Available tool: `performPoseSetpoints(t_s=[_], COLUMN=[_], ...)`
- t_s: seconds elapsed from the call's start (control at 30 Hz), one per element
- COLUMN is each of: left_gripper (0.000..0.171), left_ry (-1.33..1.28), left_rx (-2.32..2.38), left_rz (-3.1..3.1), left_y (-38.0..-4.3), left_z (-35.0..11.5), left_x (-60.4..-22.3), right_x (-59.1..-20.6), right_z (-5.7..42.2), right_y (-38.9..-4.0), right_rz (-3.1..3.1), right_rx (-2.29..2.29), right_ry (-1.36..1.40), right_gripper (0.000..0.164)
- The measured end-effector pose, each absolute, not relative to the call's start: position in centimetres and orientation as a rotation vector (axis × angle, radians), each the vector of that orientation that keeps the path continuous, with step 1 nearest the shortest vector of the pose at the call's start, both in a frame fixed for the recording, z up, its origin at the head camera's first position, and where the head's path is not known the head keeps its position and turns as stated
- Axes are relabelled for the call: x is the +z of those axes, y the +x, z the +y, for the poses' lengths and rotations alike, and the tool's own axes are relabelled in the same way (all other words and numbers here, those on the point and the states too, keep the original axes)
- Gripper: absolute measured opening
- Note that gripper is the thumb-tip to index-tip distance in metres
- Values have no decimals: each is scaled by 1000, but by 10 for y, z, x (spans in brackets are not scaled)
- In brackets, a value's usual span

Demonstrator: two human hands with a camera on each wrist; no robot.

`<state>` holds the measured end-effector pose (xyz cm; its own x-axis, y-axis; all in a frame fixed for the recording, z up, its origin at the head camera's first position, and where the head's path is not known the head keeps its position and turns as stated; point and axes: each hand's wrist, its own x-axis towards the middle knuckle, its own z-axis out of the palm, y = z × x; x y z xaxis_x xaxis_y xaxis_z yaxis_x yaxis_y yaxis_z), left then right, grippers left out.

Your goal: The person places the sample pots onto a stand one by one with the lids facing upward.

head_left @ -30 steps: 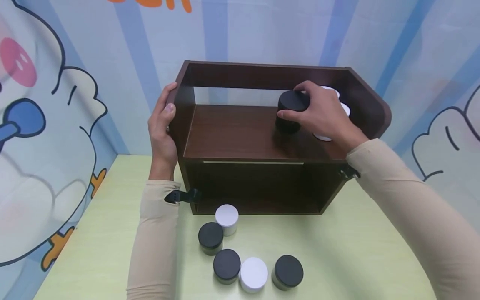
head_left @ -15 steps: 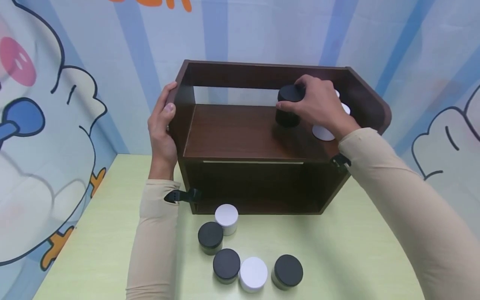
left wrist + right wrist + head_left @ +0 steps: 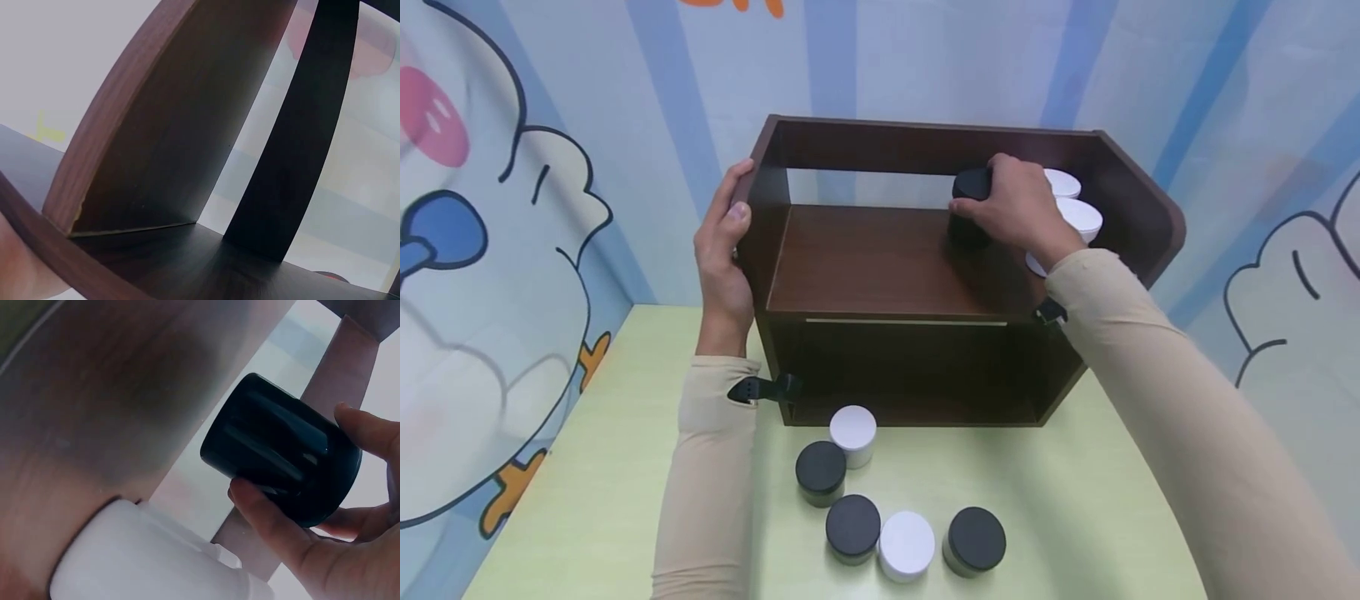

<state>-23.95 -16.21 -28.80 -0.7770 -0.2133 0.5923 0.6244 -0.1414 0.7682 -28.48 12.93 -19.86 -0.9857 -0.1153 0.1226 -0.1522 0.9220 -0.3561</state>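
Note:
My right hand (image 3: pixel 1021 208) grips a black jar (image 3: pixel 972 185) by its upper end, over the upper shelf of a dark brown wooden rack (image 3: pixel 865 258). In the right wrist view the glossy black jar (image 3: pixel 281 450) sits between thumb and fingers, apart from the shelf board. White jars (image 3: pixel 1078 217) stand to its right, partly hidden by the hand; one white jar (image 3: pixel 150 556) shows close by in the right wrist view. My left hand (image 3: pixel 722 250) lies against the rack's left side panel (image 3: pixel 763 217), fingers fairly straight, thumb near the edge.
On the pale green table in front of the rack stand a white jar (image 3: pixel 853 429), another white jar (image 3: pixel 907 546) and black jars (image 3: pixel 821 471), (image 3: pixel 853 527) and a third black jar (image 3: pixel 974 540). A cartoon-printed backdrop (image 3: pixel 925 58) hangs behind.
My right hand has moved the black jar slightly left and toward the back of the upper shelf, uncovering more of the white jars. My left hand has stayed at the side panel.

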Motion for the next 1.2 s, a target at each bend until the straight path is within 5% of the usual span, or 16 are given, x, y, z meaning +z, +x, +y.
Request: performPoseSetpoints(t_s=[1.2], left_gripper=[53], left_ry=[-449], left_rx=[-1935], left_rz=[-1624], left_y=[-238], left_z=[-162], left_x=[-289], right_x=[-204], right_z=[131], right_y=[-307], right_rz=[-3037], right_rx=[559], right_ry=[-7], right_gripper=[59])
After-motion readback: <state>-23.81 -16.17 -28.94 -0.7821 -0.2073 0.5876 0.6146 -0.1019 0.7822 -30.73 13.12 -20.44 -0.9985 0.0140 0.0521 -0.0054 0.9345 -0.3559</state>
